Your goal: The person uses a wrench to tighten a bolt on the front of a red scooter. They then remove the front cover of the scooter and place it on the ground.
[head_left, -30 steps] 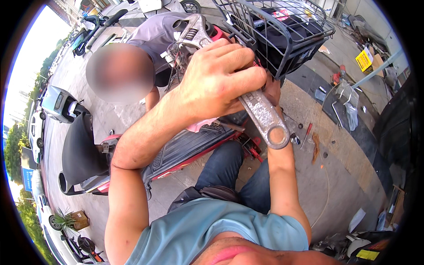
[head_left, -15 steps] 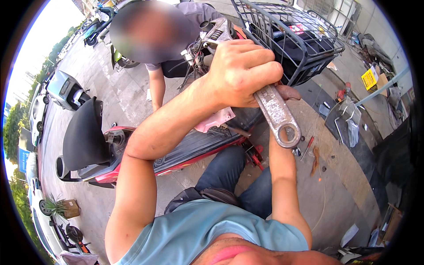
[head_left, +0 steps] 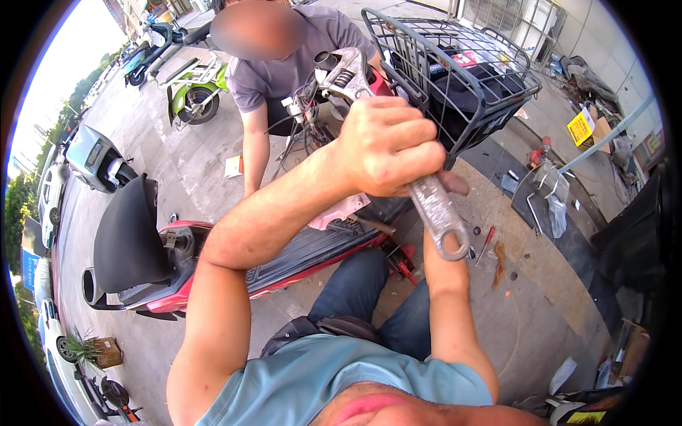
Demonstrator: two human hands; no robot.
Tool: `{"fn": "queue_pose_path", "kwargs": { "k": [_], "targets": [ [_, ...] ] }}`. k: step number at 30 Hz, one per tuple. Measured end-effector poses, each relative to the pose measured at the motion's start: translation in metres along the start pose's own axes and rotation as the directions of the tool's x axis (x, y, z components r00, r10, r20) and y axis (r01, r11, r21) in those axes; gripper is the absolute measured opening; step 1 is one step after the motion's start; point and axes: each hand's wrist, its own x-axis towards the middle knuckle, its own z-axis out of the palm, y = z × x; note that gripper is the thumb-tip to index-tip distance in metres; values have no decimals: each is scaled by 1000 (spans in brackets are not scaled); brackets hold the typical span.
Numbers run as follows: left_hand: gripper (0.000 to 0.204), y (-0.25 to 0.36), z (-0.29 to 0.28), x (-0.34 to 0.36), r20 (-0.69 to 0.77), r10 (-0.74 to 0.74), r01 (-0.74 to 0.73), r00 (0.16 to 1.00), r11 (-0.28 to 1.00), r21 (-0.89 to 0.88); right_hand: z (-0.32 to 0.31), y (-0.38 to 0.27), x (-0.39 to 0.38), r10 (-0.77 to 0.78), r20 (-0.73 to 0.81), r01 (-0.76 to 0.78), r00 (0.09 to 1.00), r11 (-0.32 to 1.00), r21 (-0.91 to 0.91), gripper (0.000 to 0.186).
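Note:
My left hand is wrapped round the handle of a large, worn adjustable wrench. Its jaw end points away from me, at the stripped front of a red scooter with bare wires hanging out; whether the jaws touch anything cannot be made out. Behind the wrench, below my left fist, only a fingertip of my right hand shows; its other fingers are hidden. A pink panel piece is beneath my left forearm.
Across the scooter a person in a grey shirt leans in, one arm reaching down. A black wire basket is just beyond my hands. The scooter's black seat is raised at left. A red-handled screwdriver lies on the ground at right.
Both hands and the wrench appear slightly lower in view. The person opposite has raised their head a little, and more of the green scooter behind shows.

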Motion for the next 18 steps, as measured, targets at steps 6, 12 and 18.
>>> {"fn": "queue_pose_path", "kwargs": {
  "k": [6, 12, 18],
  "targets": [
    [30, -2, 8, 12, -15, -25, 26, 1000, 999, 41, -21, 24, 12, 14, 21, -14, 1000, 1000, 8, 47],
    [42, 0, 11, 1, -27, 77, -75, 997, 995, 73, 48, -46, -32, 212, 81, -226, 974, 867, 443, 51],
    [48, 4, -8, 0, -88, -23, 23, 996, 1000, -4, 30, -31, -45, 179, 79, -195, 981, 929, 313, 50]
  ]
}}
